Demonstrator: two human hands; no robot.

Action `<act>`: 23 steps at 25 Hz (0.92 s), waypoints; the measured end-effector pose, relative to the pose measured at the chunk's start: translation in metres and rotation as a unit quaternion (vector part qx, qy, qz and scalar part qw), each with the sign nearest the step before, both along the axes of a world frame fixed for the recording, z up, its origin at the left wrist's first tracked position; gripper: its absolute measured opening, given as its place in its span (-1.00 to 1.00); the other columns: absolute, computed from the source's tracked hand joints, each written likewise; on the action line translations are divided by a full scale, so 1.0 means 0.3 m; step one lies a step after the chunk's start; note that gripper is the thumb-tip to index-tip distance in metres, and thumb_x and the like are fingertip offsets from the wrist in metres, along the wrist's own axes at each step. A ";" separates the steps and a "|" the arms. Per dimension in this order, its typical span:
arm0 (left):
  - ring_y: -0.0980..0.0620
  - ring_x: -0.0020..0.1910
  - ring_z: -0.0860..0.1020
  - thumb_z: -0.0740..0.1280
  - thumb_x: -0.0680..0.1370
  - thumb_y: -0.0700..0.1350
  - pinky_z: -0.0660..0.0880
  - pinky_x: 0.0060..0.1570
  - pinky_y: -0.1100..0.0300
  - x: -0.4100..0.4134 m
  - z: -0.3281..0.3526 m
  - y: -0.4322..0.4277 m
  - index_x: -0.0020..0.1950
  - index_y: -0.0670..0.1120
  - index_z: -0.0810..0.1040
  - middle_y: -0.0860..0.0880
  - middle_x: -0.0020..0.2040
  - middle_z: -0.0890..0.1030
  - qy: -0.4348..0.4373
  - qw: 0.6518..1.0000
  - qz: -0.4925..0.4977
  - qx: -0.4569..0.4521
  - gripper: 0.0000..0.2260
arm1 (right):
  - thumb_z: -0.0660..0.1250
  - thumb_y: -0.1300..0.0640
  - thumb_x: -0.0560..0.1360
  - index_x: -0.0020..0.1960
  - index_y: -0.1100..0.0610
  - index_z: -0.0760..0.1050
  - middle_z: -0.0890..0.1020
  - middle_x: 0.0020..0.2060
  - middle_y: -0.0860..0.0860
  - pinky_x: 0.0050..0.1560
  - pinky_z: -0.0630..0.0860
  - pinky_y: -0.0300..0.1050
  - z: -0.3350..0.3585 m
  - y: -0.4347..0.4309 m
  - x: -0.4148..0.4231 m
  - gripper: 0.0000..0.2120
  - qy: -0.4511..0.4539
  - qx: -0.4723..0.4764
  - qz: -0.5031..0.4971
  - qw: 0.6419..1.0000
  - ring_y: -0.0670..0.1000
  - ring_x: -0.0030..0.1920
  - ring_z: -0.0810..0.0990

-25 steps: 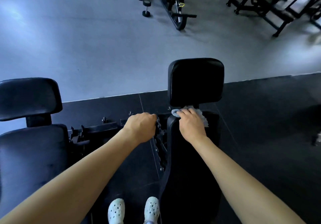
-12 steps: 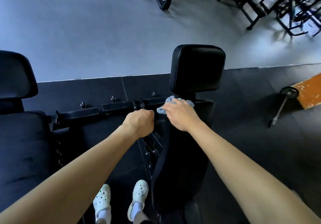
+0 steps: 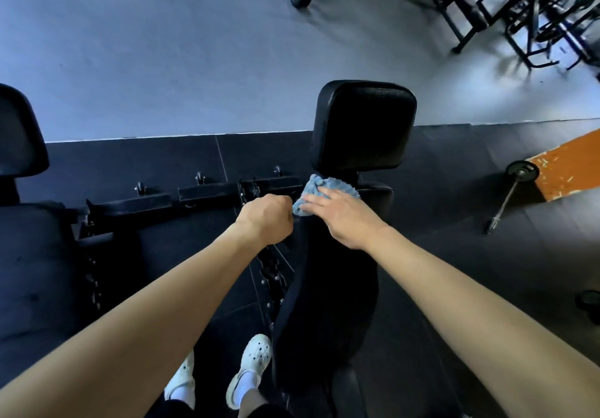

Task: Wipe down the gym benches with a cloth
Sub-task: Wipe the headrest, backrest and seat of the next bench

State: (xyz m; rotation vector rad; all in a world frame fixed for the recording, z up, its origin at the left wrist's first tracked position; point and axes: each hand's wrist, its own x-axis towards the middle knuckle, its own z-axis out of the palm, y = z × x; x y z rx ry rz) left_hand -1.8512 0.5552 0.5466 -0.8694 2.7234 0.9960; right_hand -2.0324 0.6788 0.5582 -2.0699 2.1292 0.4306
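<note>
Bench worktop: upper end under wipe.
Left grip is curled at the worktop's left edge, probably steadying it; contents hidden. Right grip, fingers laid flat, presses the blue cloth onto the worktop's top, just below the headrest.

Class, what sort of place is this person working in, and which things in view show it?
Most likely a gym. Black padded benches stand side by side, a barbell lies on the dark floor, and metal exercise frames crowd the far right corner.
</note>
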 end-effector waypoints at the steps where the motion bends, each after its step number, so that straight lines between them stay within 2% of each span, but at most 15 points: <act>1: -0.11 -0.21 0.58 0.14 0.59 -0.12 0.47 -0.22 0.09 -0.012 0.006 0.013 0.00 -0.04 0.51 -0.01 -0.14 0.59 0.003 1.000 -0.006 0.004 -0.84 | 0.20 0.28 0.60 0.54 -0.16 0.30 0.40 0.51 -0.07 0.48 0.33 0.07 0.006 -0.016 -0.065 -0.42 -0.010 0.006 -0.037 0.999 0.08 0.49 0.36; 3: -0.11 -0.19 0.59 0.14 0.58 -0.15 0.46 -0.23 0.09 -0.021 0.009 0.028 0.01 -0.04 0.52 -0.01 -0.12 0.60 0.005 1.000 -0.017 0.015 -0.83 | 0.15 0.22 0.63 0.55 -0.15 0.28 0.46 0.47 0.01 0.43 0.38 0.09 0.019 -0.033 -0.167 -0.46 -0.043 0.012 -0.171 0.984 0.12 0.43 0.44; 5: -0.12 -0.18 0.60 0.14 0.59 -0.15 0.50 -0.21 0.08 -0.027 0.005 0.025 0.01 -0.05 0.52 -0.01 -0.13 0.60 -0.003 1.000 -0.011 0.016 -0.84 | 0.16 0.23 0.61 0.51 -0.02 0.38 0.53 0.40 0.09 0.43 0.37 0.10 -0.008 -0.041 -0.169 -0.51 -0.062 -0.034 -0.252 0.965 0.17 0.38 0.48; 7: -0.13 -0.19 0.60 0.15 0.59 -0.13 0.55 -0.16 0.05 -0.043 -0.003 0.021 -0.02 -0.05 0.52 -0.02 -0.15 0.59 -0.011 1.000 0.008 0.014 -0.85 | 0.18 0.27 0.58 0.43 0.06 0.47 0.57 0.34 0.10 0.46 0.30 0.11 -0.055 -0.027 -0.070 -0.55 -0.041 -0.105 -0.262 0.958 0.17 0.37 0.47; 9: -0.10 -0.22 0.58 0.15 0.59 -0.13 0.53 -0.19 0.06 -0.071 -0.009 0.035 -0.04 -0.06 0.50 -0.01 -0.17 0.58 -0.012 1.000 0.022 0.004 -0.86 | 0.19 0.27 0.59 0.42 0.04 0.46 0.56 0.36 0.04 0.53 0.21 0.13 -0.067 -0.006 0.015 -0.57 -0.054 -0.138 -0.223 0.964 0.13 0.42 0.40; 12: -0.08 -0.26 0.53 0.16 0.61 -0.11 0.44 -0.23 0.09 -0.124 0.001 0.070 -0.08 -0.05 0.43 -0.01 -0.16 0.58 -0.001 0.999 0.031 -0.013 -0.89 | 0.16 0.27 0.65 0.51 -0.02 0.39 0.44 0.49 -0.08 0.59 0.13 0.10 -0.043 0.033 -0.013 -0.53 -0.114 -0.099 -0.141 0.978 0.07 0.54 0.27; 14: -0.10 -0.23 0.52 0.17 0.61 -0.11 0.43 -0.21 0.09 -0.157 0.015 0.087 -0.08 -0.03 0.43 -0.03 -0.12 0.59 0.006 0.999 0.032 -0.020 -0.91 | 0.14 0.24 0.67 0.54 -0.08 0.34 0.40 0.51 -0.10 0.57 0.17 0.05 -0.015 0.062 -0.095 -0.52 -0.134 -0.065 -0.124 0.981 0.03 0.54 0.27; 17: -0.15 -0.17 0.56 0.18 0.58 -0.15 0.47 -0.19 0.08 -0.173 0.026 0.089 -0.02 -0.08 0.49 -0.07 -0.10 0.58 0.006 0.999 0.047 -0.007 -0.89 | 0.13 0.23 0.65 0.49 0.04 0.42 0.51 0.42 0.02 0.47 0.30 0.05 -0.006 0.067 -0.210 -0.57 -0.142 -0.091 -0.191 0.967 0.08 0.45 0.41; 20: -0.17 -0.16 0.55 0.18 0.59 -0.15 0.44 -0.21 0.07 -0.164 0.004 0.093 -0.05 -0.09 0.46 -0.07 -0.10 0.56 0.018 0.998 0.067 -0.011 -0.91 | 0.16 0.28 0.58 0.37 0.13 0.55 0.61 0.28 0.10 0.42 0.34 0.06 -0.045 0.010 -0.139 -0.60 -0.126 -0.210 -0.355 0.902 0.16 0.34 0.49; 21: -0.18 -0.13 0.55 0.18 0.59 -0.14 0.44 -0.20 0.04 -0.166 -0.007 0.095 -0.03 -0.10 0.46 -0.08 -0.08 0.55 0.028 0.996 0.079 -0.011 -0.90 | 0.19 0.29 0.56 0.32 0.12 0.58 0.63 0.24 0.09 0.44 0.32 0.07 -0.070 -0.013 -0.074 -0.61 -0.107 -0.237 -0.381 0.887 0.17 0.33 0.49; 23: -0.18 -0.04 0.53 0.18 0.59 -0.10 0.48 -0.10 -0.04 -0.189 -0.025 0.104 0.07 -0.15 0.47 -0.11 -0.02 0.49 0.054 0.994 0.092 -0.007 -0.84 | 0.25 0.25 0.50 0.24 0.06 0.62 0.65 0.18 0.01 0.48 0.27 0.10 -0.098 -0.028 0.033 -0.64 -0.091 -0.260 -0.330 0.903 0.13 0.29 0.48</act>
